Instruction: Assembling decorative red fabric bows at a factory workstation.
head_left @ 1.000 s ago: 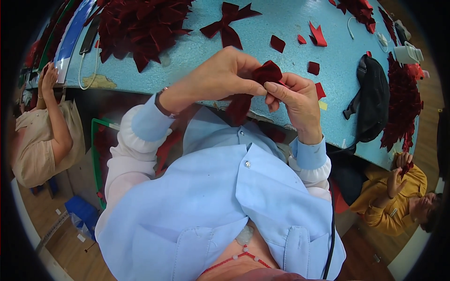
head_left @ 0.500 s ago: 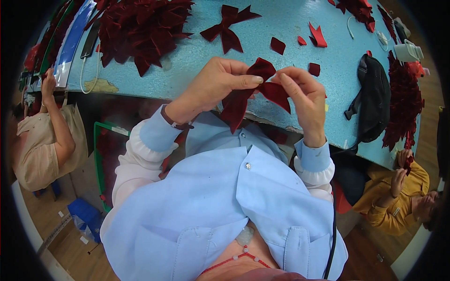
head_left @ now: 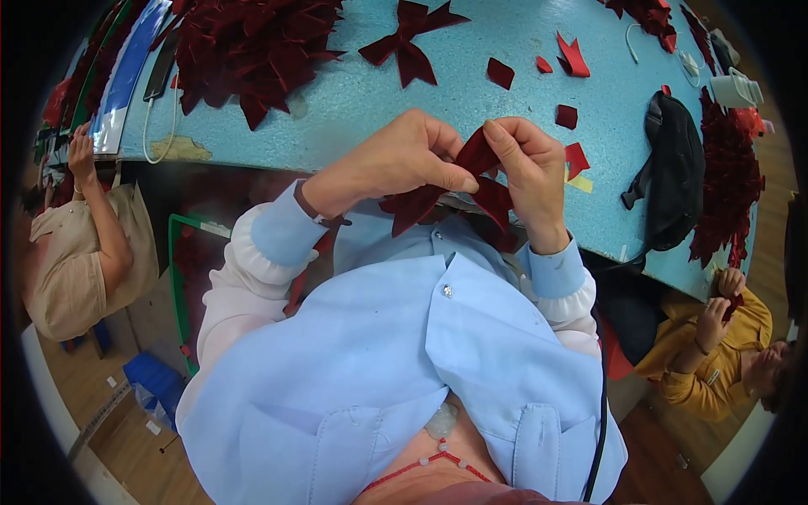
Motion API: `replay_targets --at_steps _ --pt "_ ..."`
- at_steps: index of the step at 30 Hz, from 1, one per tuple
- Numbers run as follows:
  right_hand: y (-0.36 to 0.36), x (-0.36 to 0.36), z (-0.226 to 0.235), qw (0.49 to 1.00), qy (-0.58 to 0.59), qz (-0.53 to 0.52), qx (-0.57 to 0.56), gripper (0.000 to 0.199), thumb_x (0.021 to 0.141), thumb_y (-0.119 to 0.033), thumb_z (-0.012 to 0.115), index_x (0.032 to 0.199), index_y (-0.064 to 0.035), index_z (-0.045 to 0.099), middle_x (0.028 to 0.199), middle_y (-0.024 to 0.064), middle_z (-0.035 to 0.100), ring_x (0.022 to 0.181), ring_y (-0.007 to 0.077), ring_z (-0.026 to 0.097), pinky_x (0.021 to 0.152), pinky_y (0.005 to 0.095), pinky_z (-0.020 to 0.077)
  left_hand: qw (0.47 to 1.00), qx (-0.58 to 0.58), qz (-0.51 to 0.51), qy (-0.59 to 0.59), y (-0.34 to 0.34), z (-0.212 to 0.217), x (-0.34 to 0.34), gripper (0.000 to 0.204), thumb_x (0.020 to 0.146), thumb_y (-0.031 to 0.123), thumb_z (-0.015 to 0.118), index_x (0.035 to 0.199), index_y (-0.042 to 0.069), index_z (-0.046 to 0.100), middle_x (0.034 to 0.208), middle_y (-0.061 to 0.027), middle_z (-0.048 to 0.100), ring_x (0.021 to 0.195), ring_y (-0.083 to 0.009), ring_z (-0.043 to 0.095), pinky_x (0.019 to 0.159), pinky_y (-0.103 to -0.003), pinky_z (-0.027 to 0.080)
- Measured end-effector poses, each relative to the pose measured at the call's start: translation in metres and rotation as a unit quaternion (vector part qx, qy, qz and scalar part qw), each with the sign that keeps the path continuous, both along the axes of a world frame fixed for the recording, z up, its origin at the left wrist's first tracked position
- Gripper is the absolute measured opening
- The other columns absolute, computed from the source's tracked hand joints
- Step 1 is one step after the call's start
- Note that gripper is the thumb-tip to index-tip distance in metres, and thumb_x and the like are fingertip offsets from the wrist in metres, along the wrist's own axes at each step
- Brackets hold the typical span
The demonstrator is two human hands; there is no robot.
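Observation:
A dark red velvet ribbon bow [head_left: 416,208] is held between my two hands, just above the table's near edge, its tails hanging down. My left hand [head_left: 406,157] is closed, pinching the bow close to its middle with thumb and fingers. Thumb and fingertips of my right hand [head_left: 528,166] grip the bow's upper loop. Part of the bow's centre is hidden behind my fingers. Beyond my hands, a finished-looking velvet bow [head_left: 410,42] lies flat on the blue table [head_left: 337,109].
A big heap of red bows [head_left: 257,55] covers the table's far left, beside a phone [head_left: 160,71] on a white cable. Red scraps [head_left: 500,73] lie ahead. A black waist bag [head_left: 676,160] sits right, near another bow pile [head_left: 725,177]. Co-workers sit left [head_left: 93,261] and right [head_left: 715,353].
Both hands have come slightly closer together, and the bow sits a little lower and turned. My right fingers have shifted onto its upper loop. A red scrap beside my right hand is now uncovered.

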State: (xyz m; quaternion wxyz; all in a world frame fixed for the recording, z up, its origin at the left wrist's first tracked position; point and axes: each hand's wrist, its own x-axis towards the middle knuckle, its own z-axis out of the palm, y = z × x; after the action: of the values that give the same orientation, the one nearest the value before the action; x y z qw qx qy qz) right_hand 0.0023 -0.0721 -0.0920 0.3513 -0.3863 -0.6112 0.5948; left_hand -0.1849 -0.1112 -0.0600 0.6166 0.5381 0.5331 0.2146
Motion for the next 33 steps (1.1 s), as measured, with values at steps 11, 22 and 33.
replay_targets --at_steps 11,22,33 --pt "0.008 -0.002 0.006 0.994 0.000 0.054 0.090 0.013 0.087 -0.012 0.060 0.087 0.0005 0.064 0.073 0.0006 0.062 0.063 0.0049 0.056 0.055 0.0177 0.0434 0.992 0.017 0.060 -0.110 -0.002 -0.019 0.002 0.022 0.070 0.020 0.076 0.065 0.002 0.062 0.055 0.0033 0.051 0.051 -0.0039 0.041 0.046 -0.021 0.031" --pt "0.011 -0.012 -0.005 0.994 0.081 -0.019 -0.071 0.013 0.087 -0.011 0.061 0.087 0.0007 0.066 0.071 0.0013 0.062 0.061 0.0059 0.055 0.054 0.0180 0.0425 0.988 0.056 0.081 -0.117 0.006 -0.018 -0.003 0.020 0.072 0.018 0.074 0.069 0.001 0.065 0.058 0.0016 0.056 0.051 -0.0045 0.044 0.047 -0.021 0.033" --pt "0.020 0.021 0.003 0.994 0.086 -0.063 0.000 0.020 0.090 -0.017 0.058 0.093 0.0017 0.061 0.081 0.0053 0.064 0.074 0.0103 0.060 0.067 0.0209 0.0451 0.983 0.039 0.121 -0.133 0.004 -0.012 -0.022 0.020 0.074 0.019 0.073 0.078 0.001 0.067 0.068 -0.0026 0.064 0.061 -0.0062 0.055 0.057 -0.018 0.042"
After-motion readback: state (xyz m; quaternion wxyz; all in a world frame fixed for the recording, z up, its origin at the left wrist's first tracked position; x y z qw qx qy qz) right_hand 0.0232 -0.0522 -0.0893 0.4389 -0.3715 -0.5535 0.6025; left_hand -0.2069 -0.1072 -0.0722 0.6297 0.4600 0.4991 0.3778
